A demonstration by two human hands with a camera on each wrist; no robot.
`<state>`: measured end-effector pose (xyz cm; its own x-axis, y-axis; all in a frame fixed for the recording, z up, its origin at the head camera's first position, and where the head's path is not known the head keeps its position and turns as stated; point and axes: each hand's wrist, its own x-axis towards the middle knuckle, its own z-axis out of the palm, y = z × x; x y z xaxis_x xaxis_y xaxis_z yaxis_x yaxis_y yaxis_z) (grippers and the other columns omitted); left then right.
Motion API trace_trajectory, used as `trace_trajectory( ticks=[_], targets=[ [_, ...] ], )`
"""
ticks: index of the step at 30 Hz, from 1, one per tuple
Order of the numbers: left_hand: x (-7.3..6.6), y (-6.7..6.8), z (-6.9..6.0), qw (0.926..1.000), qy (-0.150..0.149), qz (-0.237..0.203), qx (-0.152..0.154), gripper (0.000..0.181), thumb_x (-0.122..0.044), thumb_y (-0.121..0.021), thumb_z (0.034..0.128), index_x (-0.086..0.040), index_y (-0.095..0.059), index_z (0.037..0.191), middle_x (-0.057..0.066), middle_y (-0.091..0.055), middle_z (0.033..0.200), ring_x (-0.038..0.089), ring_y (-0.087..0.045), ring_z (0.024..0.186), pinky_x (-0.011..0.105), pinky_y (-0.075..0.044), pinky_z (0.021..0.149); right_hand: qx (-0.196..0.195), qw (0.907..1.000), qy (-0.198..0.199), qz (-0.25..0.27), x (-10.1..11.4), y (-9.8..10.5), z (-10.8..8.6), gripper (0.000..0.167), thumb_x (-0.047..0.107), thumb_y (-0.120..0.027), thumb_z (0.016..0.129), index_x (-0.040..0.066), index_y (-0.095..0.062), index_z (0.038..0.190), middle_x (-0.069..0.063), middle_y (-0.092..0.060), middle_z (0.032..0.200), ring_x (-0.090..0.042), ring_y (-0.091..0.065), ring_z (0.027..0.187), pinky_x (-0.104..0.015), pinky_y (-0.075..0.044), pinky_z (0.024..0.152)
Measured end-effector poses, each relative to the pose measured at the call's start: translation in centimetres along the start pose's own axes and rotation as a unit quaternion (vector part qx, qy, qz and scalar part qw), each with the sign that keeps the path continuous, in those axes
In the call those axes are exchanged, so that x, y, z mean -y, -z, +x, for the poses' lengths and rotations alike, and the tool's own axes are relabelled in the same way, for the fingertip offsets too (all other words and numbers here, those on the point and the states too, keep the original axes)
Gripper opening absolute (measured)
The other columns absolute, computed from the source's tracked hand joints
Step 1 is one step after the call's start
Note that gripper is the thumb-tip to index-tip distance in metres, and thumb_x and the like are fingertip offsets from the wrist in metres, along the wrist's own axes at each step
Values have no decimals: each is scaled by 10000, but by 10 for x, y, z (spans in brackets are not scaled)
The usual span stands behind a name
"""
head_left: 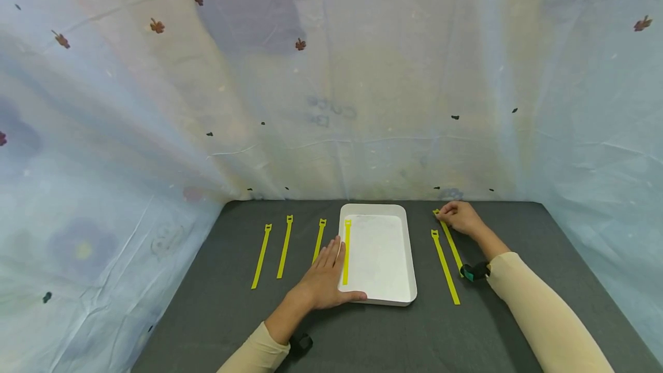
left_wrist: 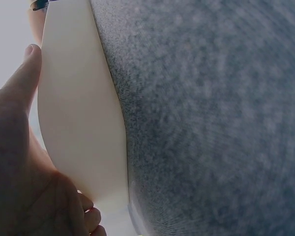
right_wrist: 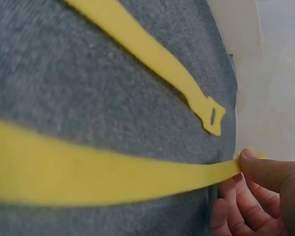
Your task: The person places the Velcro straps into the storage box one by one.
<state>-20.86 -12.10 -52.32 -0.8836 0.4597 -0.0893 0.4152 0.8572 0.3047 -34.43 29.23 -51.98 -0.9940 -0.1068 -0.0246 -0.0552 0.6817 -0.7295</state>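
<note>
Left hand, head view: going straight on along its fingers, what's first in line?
The left hand would probably meet the far end of the yellow strap in the white tray first; depth is unclear, so it might pass above.

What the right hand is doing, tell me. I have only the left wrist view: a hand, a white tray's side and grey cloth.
Observer: In the head view, the right hand pinches a yellow strap at its far end.
Operator: Name what lies in the tray.
Observer: Another yellow strap lies lengthwise in the white tray, along its left side.
Operator: Now report what is between the tray and the strap being pinched.
Observer: A loose yellow strap lies there on the grey cloth, untouched by either hand.
</note>
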Motion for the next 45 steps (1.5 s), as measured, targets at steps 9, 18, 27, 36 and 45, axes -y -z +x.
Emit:
trace_trajectory(
  ticks=[9,18,27,36,45],
  targets=[
    [0,0,0,10000,14,-80,25,1368,-895,-641,833,-27,-69,1722,155,15,1808,327,-34,1672,493,-131,1348,-271,9991,289,-132,7,7,-4,218,152,-678,1080,-66,-681,1080,-169,-713,891,-219,-618,739,-359,-500,645],
    [2,-2,1,10000,13,-29,18,1367,-912,-615,834,-33,-62,1724,148,24,1809,323,-27,1673,488,-126,1349,-847,9954,424,-117,19,13,-8,277,244,-655,1099,-29,-686,1130,-155,-712,964,-238,-625,810,-356,-501,682],
    [2,-2,0,10000,13,-92,-14,1359,-893,-633,840,-34,-61,1724,148,19,1810,311,-13,1674,489,-115,1350,-1365,9869,863,-7,48,12,-12,274,234,-682,1084,-35,-700,1133,-186,-720,997,-297,-663,900,-333,-523,736],
    [4,-4,0,9999,-9,-93,-35,1361,-880,-646,845,-20,-58,1720,154,27,1809,312,-8,1674,495,-118,1349,-1426,9827,1133,333,79,8,-18,308,253,-684,1085,-37,-695,1188,-188,-724,1026,-146,-636,853,-224,-518,711],
    [5,-7,1,9999,-40,-39,-138,1364,-888,-648,833,-38,-64,1725,143,7,1811,292,-15,1675,480,-133,1349,-1236,9804,1358,714,100,0,-24,271,210,-697,1076,-39,-694,1182,-193,-748,1023,-126,-648,815,-221,-527,674]
  ],
)
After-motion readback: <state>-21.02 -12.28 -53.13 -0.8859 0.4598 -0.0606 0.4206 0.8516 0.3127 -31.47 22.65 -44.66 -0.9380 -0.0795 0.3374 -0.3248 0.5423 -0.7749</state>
